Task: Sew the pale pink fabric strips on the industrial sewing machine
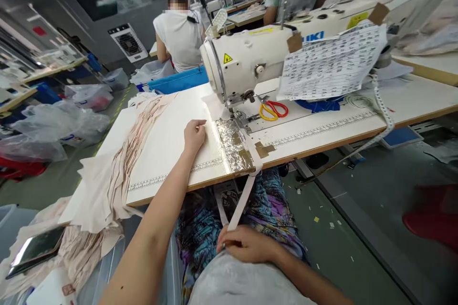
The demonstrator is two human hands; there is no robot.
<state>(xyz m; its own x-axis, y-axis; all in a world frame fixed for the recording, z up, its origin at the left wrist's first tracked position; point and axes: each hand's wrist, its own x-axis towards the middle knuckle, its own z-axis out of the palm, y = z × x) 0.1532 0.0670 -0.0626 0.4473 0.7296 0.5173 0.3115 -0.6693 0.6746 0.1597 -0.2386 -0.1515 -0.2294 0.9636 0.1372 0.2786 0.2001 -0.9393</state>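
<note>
My left hand (pixel 195 136) rests on the white sewing table, left of the needle area, with its fingers curled in; whatever they may hold is hidden. Low in my lap, my right hand (pixel 246 244) is closed around a pale pink elastic band (pixel 244 202). The band runs up over the table's front edge toward the presser foot (pixel 232 113) of the sewing machine (pixel 246 59). Shiny clear tape (pixel 234 145) covers the tabletop in front of the needle. A pale fabric piece (pixel 215 106) lies beside the presser foot.
Pale pink fabric pieces (pixel 123 152) drape over the table's left side. Scissors (pixel 274 110) with red and yellow handles lie right of the needle. A phone (pixel 36 250) rests on fabric at lower left. A written sheet (pixel 331 64) hangs on the machine. Another person (pixel 181 35) sits beyond.
</note>
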